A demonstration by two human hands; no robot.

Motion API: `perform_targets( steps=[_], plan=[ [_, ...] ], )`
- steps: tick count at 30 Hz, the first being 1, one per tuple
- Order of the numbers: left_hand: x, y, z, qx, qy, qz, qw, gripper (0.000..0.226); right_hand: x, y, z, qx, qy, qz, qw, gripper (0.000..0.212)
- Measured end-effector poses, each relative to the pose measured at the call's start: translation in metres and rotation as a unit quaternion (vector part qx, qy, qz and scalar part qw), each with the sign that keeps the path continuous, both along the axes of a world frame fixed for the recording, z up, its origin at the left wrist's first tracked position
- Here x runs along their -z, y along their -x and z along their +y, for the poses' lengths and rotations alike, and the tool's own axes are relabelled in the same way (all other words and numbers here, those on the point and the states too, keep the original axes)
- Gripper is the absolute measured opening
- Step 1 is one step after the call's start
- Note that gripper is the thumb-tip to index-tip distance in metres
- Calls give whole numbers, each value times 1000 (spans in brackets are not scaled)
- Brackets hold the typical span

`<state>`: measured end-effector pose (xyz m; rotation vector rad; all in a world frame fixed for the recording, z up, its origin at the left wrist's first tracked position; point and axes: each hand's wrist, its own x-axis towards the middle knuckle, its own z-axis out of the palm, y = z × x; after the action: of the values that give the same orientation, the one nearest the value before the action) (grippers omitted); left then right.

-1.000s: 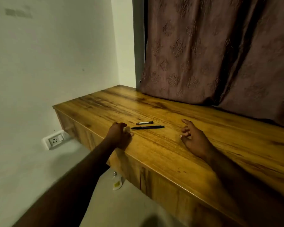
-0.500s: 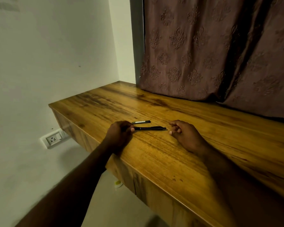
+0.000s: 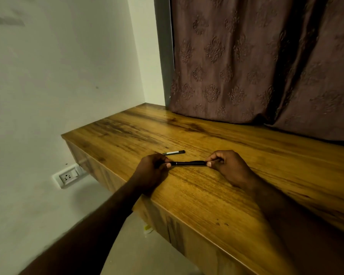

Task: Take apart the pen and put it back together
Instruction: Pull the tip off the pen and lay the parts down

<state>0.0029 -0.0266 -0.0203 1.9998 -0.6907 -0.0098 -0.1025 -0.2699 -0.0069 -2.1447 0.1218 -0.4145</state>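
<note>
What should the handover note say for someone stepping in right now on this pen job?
Left hand: pinches the left end of the slim black pen.
Right hand: pinches its right end.
The pen is level between them, low over the wooden counter. A short dark piece with a pale strip lies on the counter just behind it, untouched; whether it belongs to the pen is unclear.
Done: pen gripped at both ends.
Left: pull or unscrew it apart, then reassemble.

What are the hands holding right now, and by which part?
The black pen, one end each: the left hand pinches its left end, the right hand its right end.
</note>
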Motion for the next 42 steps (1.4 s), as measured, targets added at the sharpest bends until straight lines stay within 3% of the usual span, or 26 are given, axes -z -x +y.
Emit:
perform_targets(
  steps=[2,6,13,29,42],
  plan=[
    [-2,11,-7,13,-13,-19,1000,7,-2,-1,2,2,20,3,1000,17],
    [-5,34,-34,35,-122,-190,974,12,-5,4,7,-5,45,3,999,19],
    [3,39,-61,0,-79,-284,956,22,-6,10,8,-5,42,-7,999,25],
    [10,31,-62,29,-68,-307,949,43,-7,10,1,-26,-37,-7,999,4],
    [7,37,-60,29,-76,-303,950,50,-2,7,0,-23,-28,-8,999,16]
  ],
)
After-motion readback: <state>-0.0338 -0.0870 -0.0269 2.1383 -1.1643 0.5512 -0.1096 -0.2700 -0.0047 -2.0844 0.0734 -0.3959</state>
